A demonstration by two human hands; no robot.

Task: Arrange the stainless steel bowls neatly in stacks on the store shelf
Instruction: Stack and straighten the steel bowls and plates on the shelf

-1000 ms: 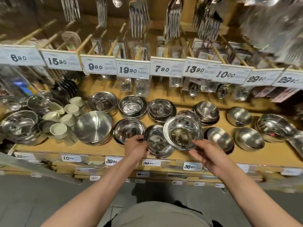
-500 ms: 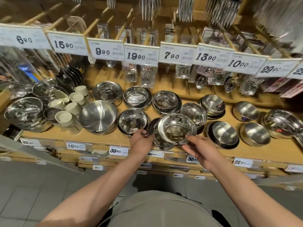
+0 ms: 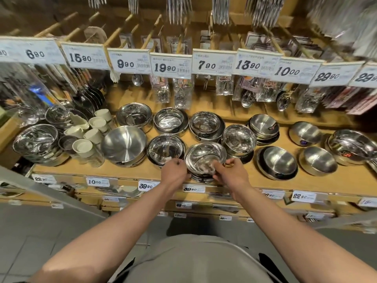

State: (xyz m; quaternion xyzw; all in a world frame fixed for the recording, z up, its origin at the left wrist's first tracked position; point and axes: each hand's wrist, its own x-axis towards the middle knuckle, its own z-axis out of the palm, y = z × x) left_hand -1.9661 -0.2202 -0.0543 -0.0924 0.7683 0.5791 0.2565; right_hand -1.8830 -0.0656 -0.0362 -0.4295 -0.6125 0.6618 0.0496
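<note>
Held bowl (image 3: 205, 158): stainless steel, round, so no long axis; mouth faces up and tips slightly toward the person. It sits on top of a short stack (image 3: 201, 177) at the front edge of the wooden shelf (image 3: 142, 171).
Left hand (image 3: 174, 173): at the bowl's left rim, fingers curled against the rim and the stack's side. Grip narrow; whether it pinches the bowl or only steadies it cannot be told.
Right hand (image 3: 231, 172): at the bowl's near-right rim, fingers curled over the edge into the mouth, thumb outside. Holds the bowl.
Just left of the grip: a shiny bowl stack (image 3: 165, 149), mouth up, touching or nearly touching the left hand.
Further left: a large brushed bowl (image 3: 124, 147), mouth up.
Behind and right of the grip: a deeper bowl stack (image 3: 238, 140), close to the held bowl.
Right of the grip: a dark-rimmed bowl (image 3: 277, 162), well apart.
Above the grip: a row of price tags (image 3: 212, 61) with packaged cutlery hanging behind.
</note>
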